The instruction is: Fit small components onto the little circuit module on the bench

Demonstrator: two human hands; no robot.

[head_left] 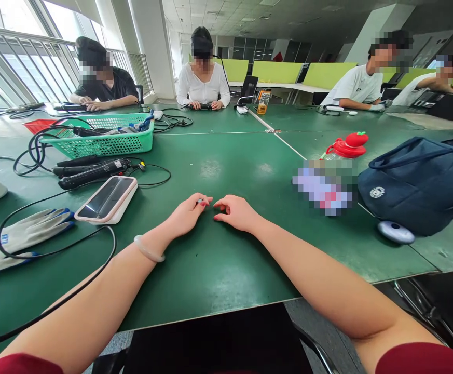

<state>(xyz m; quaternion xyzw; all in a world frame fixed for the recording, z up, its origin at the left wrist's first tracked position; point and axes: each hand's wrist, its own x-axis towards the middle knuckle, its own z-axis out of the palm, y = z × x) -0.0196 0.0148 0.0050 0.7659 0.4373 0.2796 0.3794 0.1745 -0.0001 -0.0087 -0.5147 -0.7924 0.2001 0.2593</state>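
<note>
The left forearm slants from about eight o'clock toward two, and its wrist lies nearly straight. The left hand is palm down near the dial's centre, its fingers bent and aimed at three o'clock, the red-nailed thumb close to them. The right forearm runs from the bent right elbow at four o'clock toward ten. The right hand points to nine, fingers loosely curled, thumb parted from them; both sets of fingertips nearly meet.
</note>
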